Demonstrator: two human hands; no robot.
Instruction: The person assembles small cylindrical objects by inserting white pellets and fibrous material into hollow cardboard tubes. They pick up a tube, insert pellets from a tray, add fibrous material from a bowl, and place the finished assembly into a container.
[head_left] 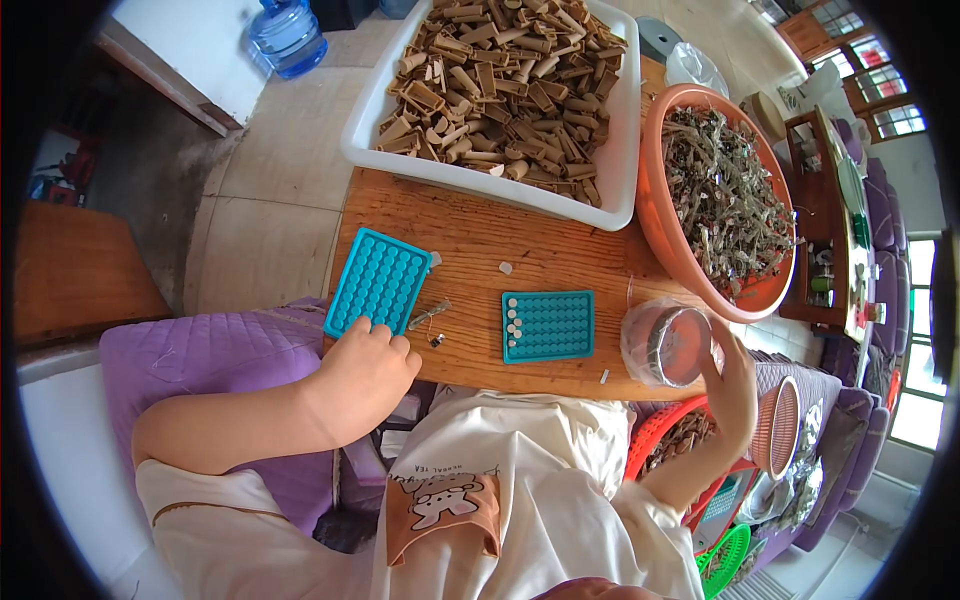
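My left hand [372,362] is closed, its curled fingers at the near edge of a teal tray [378,283] with rows of round cavities; whatever they hold is hidden. My right hand [732,370] grips the right side of a clear plastic jar [672,342], which stands tilted at the table's right end. Between the hands lies a second teal tray [560,325], with several small whitish discs [513,318] along its left side. A small clear strip [430,314] and a tiny dark piece [436,341] lie beside the left tray.
Across the wooden table [465,240] stands a white bin [480,185] heaped with tan moulded pieces. An orange basin [655,185] of tangled greyish strips overhangs the right edge. Lower right are a red basket [640,445] and a pink basket [775,430]. Purple padding [220,360] lies at left.
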